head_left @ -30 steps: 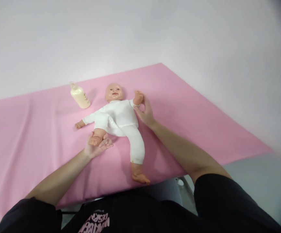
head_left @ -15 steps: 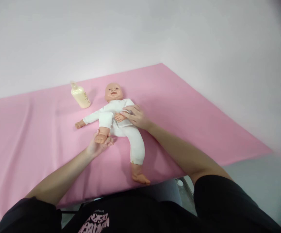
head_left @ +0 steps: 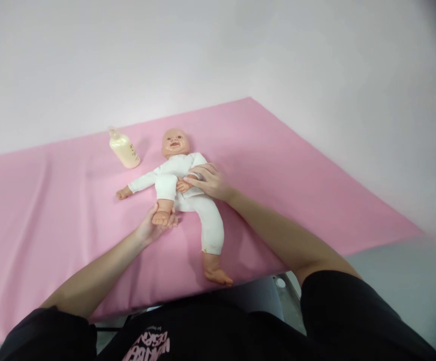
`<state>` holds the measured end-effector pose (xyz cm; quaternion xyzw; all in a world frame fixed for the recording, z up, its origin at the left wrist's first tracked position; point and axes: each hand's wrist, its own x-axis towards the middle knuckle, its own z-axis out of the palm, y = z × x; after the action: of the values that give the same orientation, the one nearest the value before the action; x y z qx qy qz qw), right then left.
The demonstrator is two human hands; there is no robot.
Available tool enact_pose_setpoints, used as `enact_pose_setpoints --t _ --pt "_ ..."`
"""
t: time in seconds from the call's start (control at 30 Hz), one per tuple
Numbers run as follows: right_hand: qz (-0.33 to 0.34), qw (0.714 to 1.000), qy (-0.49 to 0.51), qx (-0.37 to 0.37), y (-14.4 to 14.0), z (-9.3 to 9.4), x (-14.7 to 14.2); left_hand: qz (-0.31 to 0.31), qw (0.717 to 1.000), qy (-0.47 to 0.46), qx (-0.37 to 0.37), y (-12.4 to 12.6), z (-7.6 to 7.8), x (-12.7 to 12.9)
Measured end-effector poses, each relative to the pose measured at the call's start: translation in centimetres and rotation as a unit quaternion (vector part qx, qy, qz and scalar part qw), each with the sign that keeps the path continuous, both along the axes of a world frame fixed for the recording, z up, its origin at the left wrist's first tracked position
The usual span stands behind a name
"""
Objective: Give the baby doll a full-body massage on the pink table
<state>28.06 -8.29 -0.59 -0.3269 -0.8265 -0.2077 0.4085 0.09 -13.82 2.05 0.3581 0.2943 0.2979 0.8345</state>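
Plastic doll [head_left: 182, 188], lying lengthwise away, is being gripped: foot cupped by the left hand [head_left: 150, 228], arm pinched by the right hand [head_left: 208, 181].

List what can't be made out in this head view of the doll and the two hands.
- Label print on the bottle: too small and blurred.
- Left hand palm: hidden under the doll's foot that it cups.
- Doll belly under the right hand: covered by the hand and the doll's arm folded across.
- Shirt print: partly cut off by the bottom edge.
- Top right corner: dark, blurred.
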Motion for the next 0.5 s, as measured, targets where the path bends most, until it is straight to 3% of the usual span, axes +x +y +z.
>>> enact_pose_setpoints --t 0.2,0.5 --pt "-0.014 0.996 0.023 -0.084 -0.1 0.0 -0.1 -0.039 0.998 -0.029 0.027 0.0 -0.7 -0.3" --pt "-0.024 0.997 0.025 -0.074 -0.2 -0.1 -0.1 -0.067 0.996 -0.024 0.045 0.2 -1.5 -0.5"
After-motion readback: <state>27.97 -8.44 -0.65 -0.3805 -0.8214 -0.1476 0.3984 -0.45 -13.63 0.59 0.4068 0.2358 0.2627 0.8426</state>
